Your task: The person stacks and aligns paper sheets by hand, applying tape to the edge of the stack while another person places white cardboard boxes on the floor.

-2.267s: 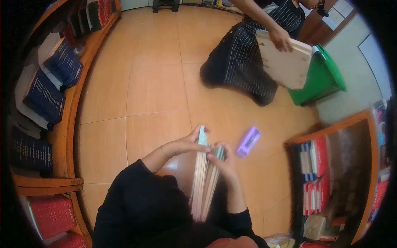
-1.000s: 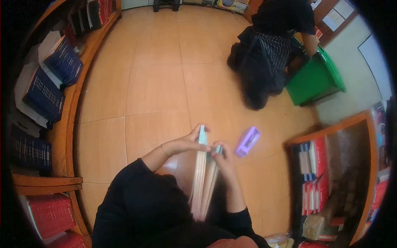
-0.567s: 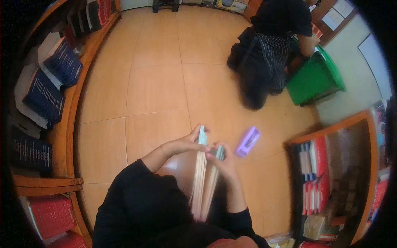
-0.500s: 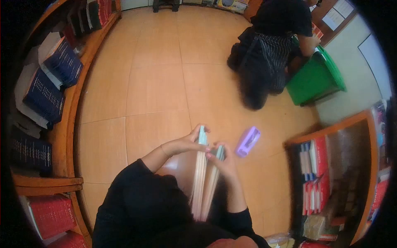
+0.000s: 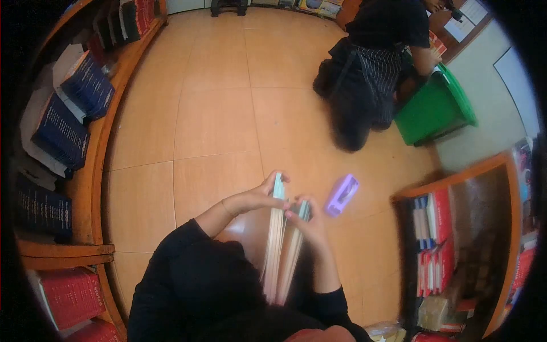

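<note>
In the head view my left hand is closed round the far end of a stack of thin books or booklets, seen edge on, with a pale blue-green end. A second stack of the same look is held by my right hand, whose thumb and fingers grip its far end. The two stacks stand upright close together, with a narrow gap at the far end, and run back toward my body. The covers cannot be made out. Beyond my right hand a purple tape dispenser lies on the floor.
A wooden shelf with blue and red books runs along the left. A lower bookcase stands at right. Farther off, a person in dark clothes kneels beside a green bin. The floor is tan tile.
Both hands and the two stacks stay almost where they were. The kneeling person's head has come slightly further into view.
</note>
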### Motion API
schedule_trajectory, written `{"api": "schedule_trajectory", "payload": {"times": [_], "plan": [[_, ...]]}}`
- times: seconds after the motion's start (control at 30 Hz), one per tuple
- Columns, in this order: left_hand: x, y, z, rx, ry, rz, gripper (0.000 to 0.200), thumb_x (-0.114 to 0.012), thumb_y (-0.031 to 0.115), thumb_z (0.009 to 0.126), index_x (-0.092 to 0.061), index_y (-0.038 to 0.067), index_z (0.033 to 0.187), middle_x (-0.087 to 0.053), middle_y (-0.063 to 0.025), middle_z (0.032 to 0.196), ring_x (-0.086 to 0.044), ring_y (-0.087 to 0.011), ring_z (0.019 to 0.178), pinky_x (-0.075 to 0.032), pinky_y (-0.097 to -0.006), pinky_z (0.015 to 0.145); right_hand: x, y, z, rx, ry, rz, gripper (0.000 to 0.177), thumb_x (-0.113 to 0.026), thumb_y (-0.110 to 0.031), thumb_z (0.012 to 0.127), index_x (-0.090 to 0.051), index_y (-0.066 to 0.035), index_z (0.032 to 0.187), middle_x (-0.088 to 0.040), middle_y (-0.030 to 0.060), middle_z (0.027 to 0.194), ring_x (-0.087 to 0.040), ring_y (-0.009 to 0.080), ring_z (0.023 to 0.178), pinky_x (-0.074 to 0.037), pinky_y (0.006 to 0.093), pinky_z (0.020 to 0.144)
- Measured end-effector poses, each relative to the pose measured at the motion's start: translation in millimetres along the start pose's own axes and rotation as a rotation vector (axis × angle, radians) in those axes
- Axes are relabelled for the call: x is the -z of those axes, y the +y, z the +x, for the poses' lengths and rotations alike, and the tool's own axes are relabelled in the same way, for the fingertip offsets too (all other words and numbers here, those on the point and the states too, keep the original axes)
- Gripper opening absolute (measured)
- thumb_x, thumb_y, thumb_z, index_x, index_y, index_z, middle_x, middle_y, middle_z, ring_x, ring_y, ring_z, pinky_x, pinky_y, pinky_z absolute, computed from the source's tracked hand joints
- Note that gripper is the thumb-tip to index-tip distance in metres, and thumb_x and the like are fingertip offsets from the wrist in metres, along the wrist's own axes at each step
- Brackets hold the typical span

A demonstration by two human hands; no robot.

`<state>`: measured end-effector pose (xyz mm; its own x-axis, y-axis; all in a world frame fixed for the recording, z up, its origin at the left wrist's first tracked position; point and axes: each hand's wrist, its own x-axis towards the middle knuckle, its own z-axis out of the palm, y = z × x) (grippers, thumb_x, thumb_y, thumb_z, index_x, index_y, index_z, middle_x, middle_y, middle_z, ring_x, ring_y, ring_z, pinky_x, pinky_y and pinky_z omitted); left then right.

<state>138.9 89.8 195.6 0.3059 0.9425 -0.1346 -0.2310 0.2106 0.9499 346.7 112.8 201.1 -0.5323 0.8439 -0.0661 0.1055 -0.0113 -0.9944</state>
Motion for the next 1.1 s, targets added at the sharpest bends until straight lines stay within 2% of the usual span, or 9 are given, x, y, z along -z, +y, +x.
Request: {"api": "schedule_trajectory", "payload": {"times": [0.17, 0.3, 0.47, 0.6, 0.7, 0.8, 0.87, 1.0, 1.1], "plan": [[1.7, -8.7, 2.9, -0.065, 0.041, 0.065, 0.081, -0.080, 0.029, 0.073, -0.029, 0.010, 0.134, -0.035, -0.0071, 0.131, -0.043, -0.0166, 0.113, -0.034, -0.0340, 0.099, 2.0, -2.8, -0.7, 0.019, 0.000, -0.061, 0.036, -0.079, -0.017, 0.077, -0.051, -0.009, 0.100, -0.045, 0.0037, 0.103, -0.046, 0.0151, 0.099, -0.038, 0.0289, 0.088], [2.3, -8.5, 2.5, -0.083, 0.044, 0.071, 0.079, -0.080, 0.026, 0.074, -0.030, 0.010, 0.133, -0.036, -0.0056, 0.127, -0.048, -0.0143, 0.106, -0.038, -0.0328, 0.094, 1.5, -3.0, -1.7, -0.018, -0.011, 0.017, 0.034, -0.078, -0.014, 0.078, -0.052, -0.009, 0.100, -0.045, 0.0031, 0.103, -0.046, 0.0148, 0.100, -0.038, 0.0292, 0.089], [3.4, -9.9, 3.1, -0.048, 0.028, 0.047, 0.079, -0.080, 0.026, 0.074, -0.030, 0.010, 0.132, -0.036, -0.0046, 0.124, -0.049, -0.0138, 0.103, -0.038, -0.0332, 0.093, -0.6, -15.3, -3.7, -0.091, -0.011, 0.059, 0.034, -0.077, -0.013, 0.078, -0.052, -0.009, 0.100, -0.045, 0.0019, 0.102, -0.047, 0.0141, 0.099, -0.038, 0.0284, 0.088], [3.2, -9.3, 3.3, -0.060, 0.034, 0.059, 0.078, -0.080, 0.025, 0.074, -0.029, 0.011, 0.133, -0.035, -0.0039, 0.124, -0.050, -0.0132, 0.101, -0.039, -0.0330, 0.092, 1.6, -5.1, -2.2, -0.050, -0.027, 0.061, 0.031, -0.074, -0.010, 0.079, -0.052, -0.010, 0.102, -0.045, 0.0023, 0.104, -0.047, 0.0134, 0.099, -0.039, 0.0270, 0.087], [4.3, -9.7, 2.9, -0.045, 0.022, 0.058, 0.080, -0.080, 0.028, 0.073, -0.029, 0.013, 0.133, -0.035, -0.0048, 0.126, -0.046, -0.0153, 0.109, -0.037, -0.0339, 0.095, 0.5, -9.7, -2.7, -0.003, -0.010, 0.063, 0.029, -0.071, -0.008, 0.080, -0.053, -0.009, 0.103, -0.045, 0.0035, 0.106, -0.047, 0.0147, 0.101, -0.038, 0.0283, 0.090], [0.7, -3.5, 0.4, -0.065, 0.035, 0.066, 0.080, -0.081, 0.031, 0.073, -0.030, 0.010, 0.132, -0.034, -0.0097, 0.127, -0.029, -0.0216, 0.125, -0.026, -0.0337, 0.104, -2.2, -21.6, -5.4, -0.029, 0.016, 0.121, 0.028, -0.068, -0.007, 0.080, -0.052, -0.009, 0.103, -0.045, 0.0054, 0.105, -0.046, 0.0172, 0.103, -0.036, 0.0306, 0.093], [1.2, -7.0, 1.9, -0.083, 0.041, 0.071, 0.079, -0.081, 0.030, 0.073, -0.030, 0.010, 0.131, -0.034, -0.0095, 0.127, -0.029, -0.0213, 0.125, -0.027, -0.0333, 0.104, 7.9, 6.0, -1.9, -0.046, -0.009, 0.039, 0.028, -0.068, -0.008, 0.080, -0.052, -0.008, 0.103, -0.046, 0.0065, 0.104, -0.046, 0.0190, 0.104, -0.035, 0.0319, 0.094], [1.3, -6.4, 1.4, -0.089, 0.029, 0.047, 0.078, -0.081, 0.028, 0.074, -0.030, 0.010, 0.131, -0.034, -0.0095, 0.127, -0.030, -0.0206, 0.124, -0.028, -0.0329, 0.103, 1.2, 3.6, 0.4, 0.067, 0.042, -0.125, 0.033, -0.075, -0.014, 0.077, -0.051, -0.008, 0.100, -0.046, 0.0070, 0.101, -0.047, 0.0211, 0.102, -0.036, 0.0327, 0.093], [3.2, -5.6, 2.7, -0.036, 0.010, 0.096, 0.085, -0.080, 0.032, 0.072, -0.028, 0.012, 0.135, -0.032, -0.0099, 0.135, -0.024, -0.0229, 0.132, -0.022, -0.0378, 0.109, -1.2, -0.9, -0.7, 0.077, 0.045, -0.164, 0.039, -0.079, -0.018, 0.074, -0.051, -0.008, 0.099, -0.047, 0.0066, 0.099, -0.046, 0.0218, 0.101, -0.036, 0.0332, 0.093]]}}
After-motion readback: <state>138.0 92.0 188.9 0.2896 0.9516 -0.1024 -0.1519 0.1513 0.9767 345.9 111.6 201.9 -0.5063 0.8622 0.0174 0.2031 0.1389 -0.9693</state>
